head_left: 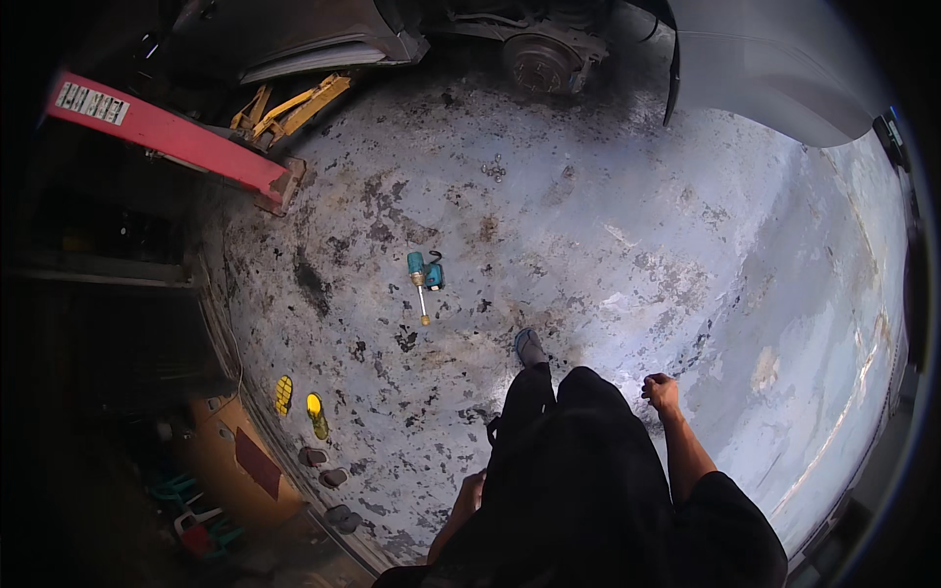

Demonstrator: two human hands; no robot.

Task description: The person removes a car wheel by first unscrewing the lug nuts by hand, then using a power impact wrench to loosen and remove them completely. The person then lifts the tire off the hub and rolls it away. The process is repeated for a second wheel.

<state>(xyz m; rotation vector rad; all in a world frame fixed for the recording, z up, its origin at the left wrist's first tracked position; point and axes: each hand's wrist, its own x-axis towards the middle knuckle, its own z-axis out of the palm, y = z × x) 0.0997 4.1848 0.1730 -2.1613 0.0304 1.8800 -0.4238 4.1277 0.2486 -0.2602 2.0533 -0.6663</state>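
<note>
My right hand (662, 392) hangs to the right of my legs, its fingers curled in with nothing visible in them. On the left, my left hand (473, 489) hangs beside my dark clothing, and its fingers are mostly hidden. Neither hand touches anything on the floor. Ahead to the left lies a teal cordless impact wrench (431, 274), with a long silver extension and a gold-coloured socket end pointing toward me. Farther off, a small cluster of metal pieces (495, 169), perhaps nuts, sits on the worn grey floor. My sandalled foot (529, 347) is stepping forward.
At the far side stands a car with a bare brake disc (542, 65). A red lift post (176, 137) and a yellow lift arm (294, 106) are at upper left. A grey car panel (769, 69) juts in at upper right. Yellow slippers (315, 412) and darker sandals (334, 477) line the left edge.
</note>
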